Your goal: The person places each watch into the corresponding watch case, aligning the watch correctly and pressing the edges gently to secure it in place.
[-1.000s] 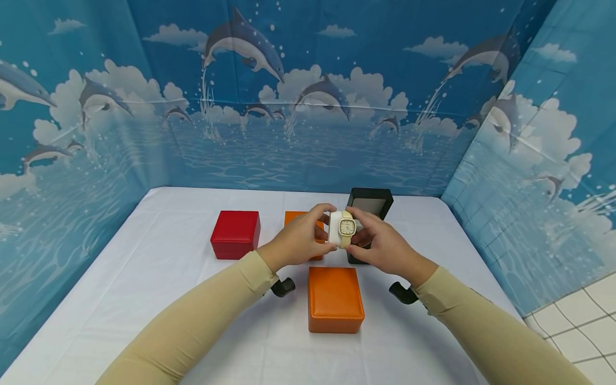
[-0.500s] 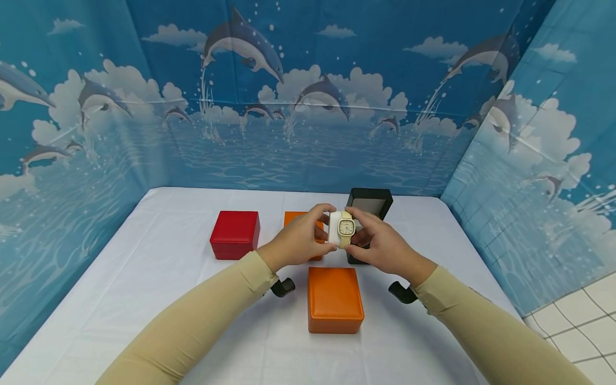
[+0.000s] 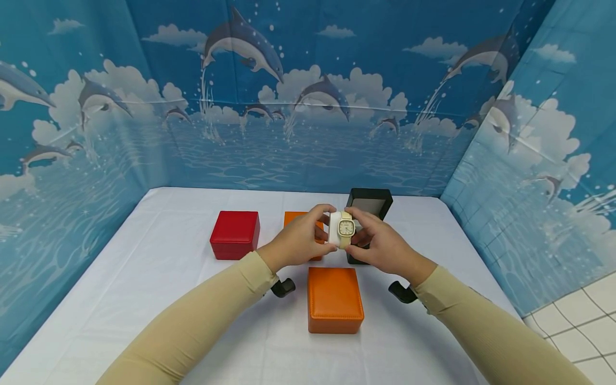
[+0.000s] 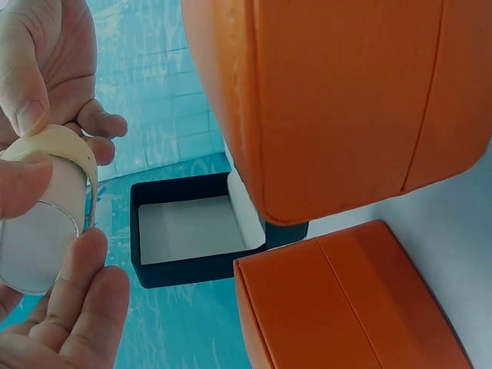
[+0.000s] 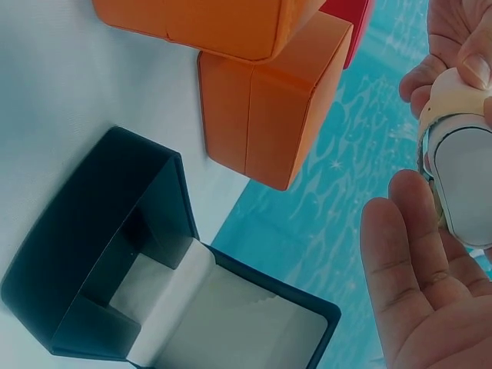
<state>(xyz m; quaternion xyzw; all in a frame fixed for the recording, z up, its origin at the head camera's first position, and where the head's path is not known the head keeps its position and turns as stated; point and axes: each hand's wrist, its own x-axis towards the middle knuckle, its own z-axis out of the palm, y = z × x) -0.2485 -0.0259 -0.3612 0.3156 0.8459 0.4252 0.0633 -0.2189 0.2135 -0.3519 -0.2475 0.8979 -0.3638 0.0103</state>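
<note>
A wristwatch (image 3: 346, 228) with a cream strap and square face is wrapped round a white cushion (image 3: 334, 230), held up over the table between both hands. My left hand (image 3: 300, 238) grips the cushion's left end between fingers and thumb. From the other side my right hand (image 3: 382, 243) holds the watch and cushion, thumb below and fingers above. In the left wrist view the strap (image 4: 61, 144) curves round the cushion's rounded end (image 4: 34, 250). Behind the right hand stands a black box (image 3: 372, 202) with its lid up; the right wrist view shows its pale lining (image 5: 242, 323).
An orange box (image 3: 335, 297) lies closed in front of the hands. Another orange box (image 3: 292, 217) is partly hidden behind the left hand. A red box (image 3: 235, 235) sits to the left on the white tablecloth (image 3: 173, 240). A dolphin-print curtain (image 3: 308, 144) surrounds the table.
</note>
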